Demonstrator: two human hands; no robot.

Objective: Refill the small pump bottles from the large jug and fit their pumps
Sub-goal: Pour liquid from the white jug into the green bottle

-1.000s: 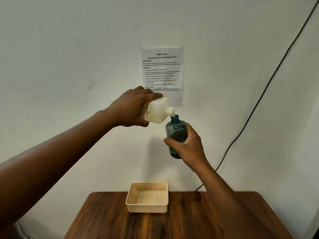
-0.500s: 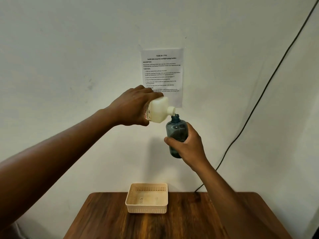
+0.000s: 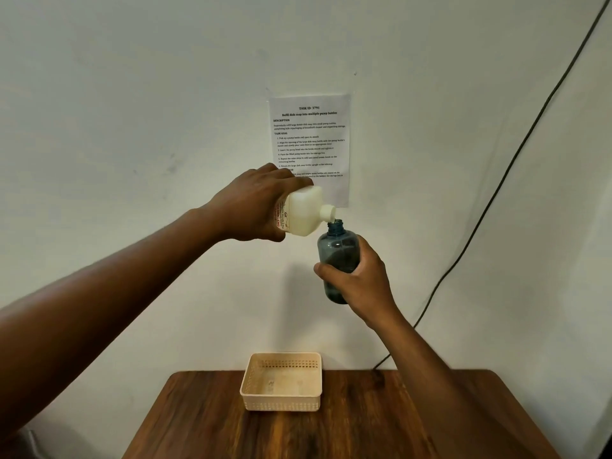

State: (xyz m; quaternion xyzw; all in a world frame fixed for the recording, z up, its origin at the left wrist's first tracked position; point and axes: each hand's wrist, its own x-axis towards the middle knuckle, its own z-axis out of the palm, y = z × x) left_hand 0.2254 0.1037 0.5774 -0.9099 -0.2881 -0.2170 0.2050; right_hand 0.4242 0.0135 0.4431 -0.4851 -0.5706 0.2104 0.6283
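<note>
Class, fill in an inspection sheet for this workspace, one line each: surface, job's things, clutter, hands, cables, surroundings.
Surface: wooden table bearing a beige basket.
Job's things: white jug tipped, spout at the mouth of the blue bottle; bottle upright, no pump seen.
Clutter: nothing seen.
Hands: left hand grips the jug; right hand grips the bottle, both held above the table.
Cables: black cable runs down the wall.
Surroundings: pale wall with instruction sheet.
</note>
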